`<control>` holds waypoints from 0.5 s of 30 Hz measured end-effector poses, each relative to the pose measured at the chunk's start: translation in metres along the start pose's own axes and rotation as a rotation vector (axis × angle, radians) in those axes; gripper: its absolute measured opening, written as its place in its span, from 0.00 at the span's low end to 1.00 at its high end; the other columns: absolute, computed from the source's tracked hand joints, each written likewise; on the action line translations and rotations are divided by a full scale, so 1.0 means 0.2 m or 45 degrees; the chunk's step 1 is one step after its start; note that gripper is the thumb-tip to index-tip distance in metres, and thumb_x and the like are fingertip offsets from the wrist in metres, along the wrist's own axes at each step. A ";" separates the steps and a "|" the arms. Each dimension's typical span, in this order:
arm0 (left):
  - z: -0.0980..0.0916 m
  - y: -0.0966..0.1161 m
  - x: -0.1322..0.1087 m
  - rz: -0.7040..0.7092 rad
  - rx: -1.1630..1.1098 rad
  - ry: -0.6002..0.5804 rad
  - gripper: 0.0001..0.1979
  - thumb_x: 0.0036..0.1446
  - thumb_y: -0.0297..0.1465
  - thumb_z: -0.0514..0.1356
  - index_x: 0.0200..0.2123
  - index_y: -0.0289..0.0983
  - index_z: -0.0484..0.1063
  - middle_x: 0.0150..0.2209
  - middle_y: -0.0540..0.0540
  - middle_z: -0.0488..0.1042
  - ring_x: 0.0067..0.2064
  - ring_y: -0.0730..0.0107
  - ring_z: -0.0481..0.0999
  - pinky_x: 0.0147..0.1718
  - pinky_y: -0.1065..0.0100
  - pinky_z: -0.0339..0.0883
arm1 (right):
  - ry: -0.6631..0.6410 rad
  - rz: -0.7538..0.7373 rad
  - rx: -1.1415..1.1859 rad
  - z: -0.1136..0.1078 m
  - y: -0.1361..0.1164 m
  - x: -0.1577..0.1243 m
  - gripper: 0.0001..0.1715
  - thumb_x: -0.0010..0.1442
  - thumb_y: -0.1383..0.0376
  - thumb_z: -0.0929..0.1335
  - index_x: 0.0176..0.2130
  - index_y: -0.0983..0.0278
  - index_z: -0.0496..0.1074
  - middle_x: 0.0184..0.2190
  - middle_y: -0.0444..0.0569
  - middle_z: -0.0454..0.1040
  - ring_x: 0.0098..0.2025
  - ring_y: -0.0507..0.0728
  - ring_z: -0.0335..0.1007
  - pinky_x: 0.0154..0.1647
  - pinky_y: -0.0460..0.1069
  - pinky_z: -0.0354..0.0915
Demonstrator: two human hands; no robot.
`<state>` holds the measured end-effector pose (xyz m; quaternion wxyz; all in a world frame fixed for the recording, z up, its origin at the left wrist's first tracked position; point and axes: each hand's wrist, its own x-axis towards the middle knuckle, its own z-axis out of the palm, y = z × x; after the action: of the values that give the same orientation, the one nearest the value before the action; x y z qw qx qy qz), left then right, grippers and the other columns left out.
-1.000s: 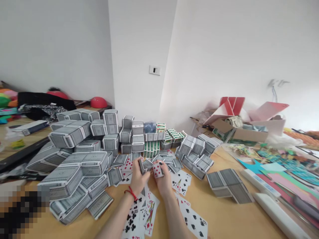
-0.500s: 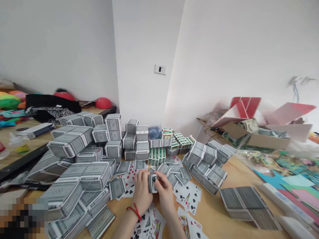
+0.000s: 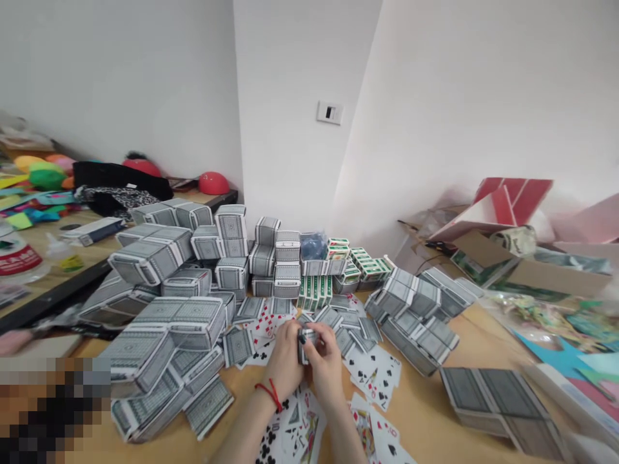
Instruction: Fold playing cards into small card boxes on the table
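Note:
In the middle of the table, my left hand [image 3: 284, 356] and my right hand [image 3: 327, 366] are both closed on a small grey-backed playing card block [image 3: 306, 351]. The right thumb, with a dark nail, presses on its top. My fingers hide much of the block. Loose face-up playing cards [image 3: 371, 374] lie on both sides of my hands, and more are under my wrists. Just beyond my fingers are scattered face-down cards [image 3: 327, 317]. A red string bracelet [image 3: 271, 394] circles my left wrist.
Stacked card blocks [image 3: 159, 328] rise on the left, with another stack [image 3: 411, 309] to the right. Green-and-white card boxes [image 3: 314, 292] stand at the back. A flat card piece [image 3: 503, 406] lies front right, near an open cardboard box [image 3: 561, 274]. Glue bottles [image 3: 65, 254] stand far left.
The camera view has turned slightly left and down, so the scene sits further right and higher. Both hands still hold the card block, with little visible change in their grip.

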<state>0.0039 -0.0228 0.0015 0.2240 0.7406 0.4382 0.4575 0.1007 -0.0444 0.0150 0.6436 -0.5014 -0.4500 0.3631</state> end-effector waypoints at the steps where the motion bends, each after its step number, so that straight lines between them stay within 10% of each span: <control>1: 0.00 0.00 0.00 0.002 -0.011 0.002 0.18 0.42 0.17 0.52 0.38 0.38 0.60 0.40 0.43 0.64 0.44 0.61 0.65 0.44 0.55 0.62 | -0.001 0.001 -0.002 0.01 0.00 0.00 0.12 0.48 0.61 0.69 0.36 0.60 0.74 0.40 0.48 0.67 0.44 0.58 0.63 0.47 0.52 0.58; 15: 0.00 0.01 -0.01 0.008 -0.092 0.045 0.18 0.45 0.19 0.52 0.41 0.39 0.59 0.47 0.40 0.60 0.52 0.57 0.60 0.48 0.52 0.59 | 0.011 0.247 0.254 0.01 0.04 -0.02 0.37 0.41 0.62 0.73 0.51 0.59 0.65 0.46 0.49 0.69 0.48 0.60 0.63 0.48 0.51 0.60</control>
<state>0.0039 -0.0264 0.0019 0.2414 0.7252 0.4230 0.4867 0.0966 -0.0450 0.0064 0.6542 -0.4776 -0.3583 0.4643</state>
